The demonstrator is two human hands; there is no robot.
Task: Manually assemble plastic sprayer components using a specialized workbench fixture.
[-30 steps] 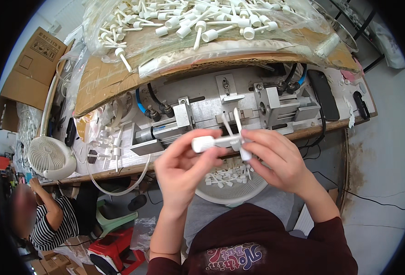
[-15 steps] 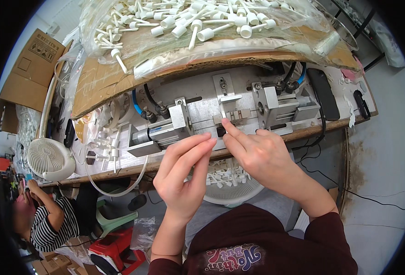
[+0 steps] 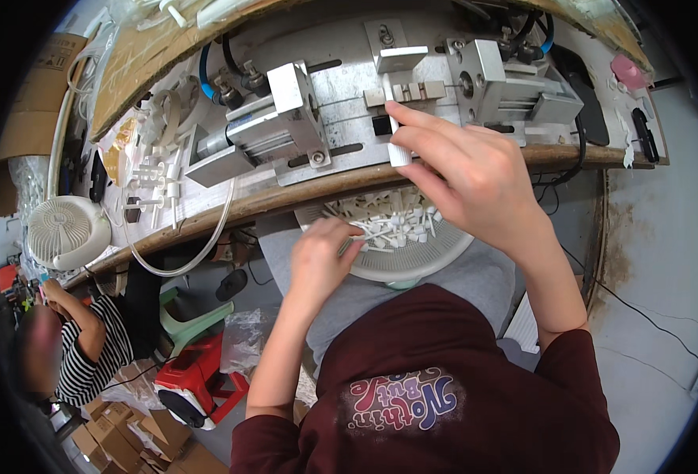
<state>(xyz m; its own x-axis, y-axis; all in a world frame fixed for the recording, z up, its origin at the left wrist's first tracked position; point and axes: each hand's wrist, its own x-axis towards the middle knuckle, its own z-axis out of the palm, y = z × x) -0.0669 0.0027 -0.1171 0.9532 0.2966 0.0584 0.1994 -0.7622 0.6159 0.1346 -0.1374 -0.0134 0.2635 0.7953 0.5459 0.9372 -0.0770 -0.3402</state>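
Nearest: maroon shirt (image 3: 412, 332), grey-clad lap, pale round basket (image 3: 412, 268) over the lap, tucked against the near edge of the surface (image 3: 206, 197)

Basket holds a heap of loose white capped stems (image 3: 400, 225). Left hand (image 3: 323, 253) is at its left side, fingers bent, thumb and index tips right by the heap; cannot tell if it has pinched one

Right hand (image 3: 471, 166) is above the surface edge, grasping a white capped part (image 3: 398, 155) by the cap, index fingertip on the stem. Cap end points toward the person, stem runs away from them to the left end of a notched metal block (image 3: 420, 92); whether it is seated there I cannot tell

Block sits between two aluminium cylinder units, left one (image 3: 293, 87) and right one (image 3: 487, 79), with an upright metal bracket (image 3: 402, 58) just behind it

Left end of surface: more white parts (image 3: 159, 178), clear tube looping off the edge, white fan (image 3: 68, 229) beside it. Right end: flat black object (image 3: 590, 99), pink item

Beyond, left: green stool, red stool, co-worker in striped top (image 3: 92, 347), cardboard boxes
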